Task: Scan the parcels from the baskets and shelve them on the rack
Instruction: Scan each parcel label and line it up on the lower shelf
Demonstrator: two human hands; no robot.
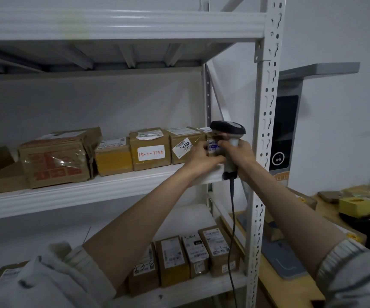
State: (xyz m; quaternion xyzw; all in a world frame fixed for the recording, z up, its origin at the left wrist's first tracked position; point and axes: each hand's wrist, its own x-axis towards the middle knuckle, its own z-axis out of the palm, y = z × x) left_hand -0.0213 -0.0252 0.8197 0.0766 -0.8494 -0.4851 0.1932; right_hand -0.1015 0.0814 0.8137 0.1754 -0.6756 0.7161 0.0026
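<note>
The right hand [238, 152] grips the scanner [228, 138], aimed at the end parcel [212, 145] beside the rack post [263, 134]; the left hand [198, 155] holds that parcel, steadying its label.

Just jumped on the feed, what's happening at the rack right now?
A person is at the right end of the middle shelf. Their right hand grips a corded barcode scanner, and their left hand is on a small parcel at the end of the row, beside the box labelled 4302. Several boxes already sit on this shelf and on the one below.
</note>
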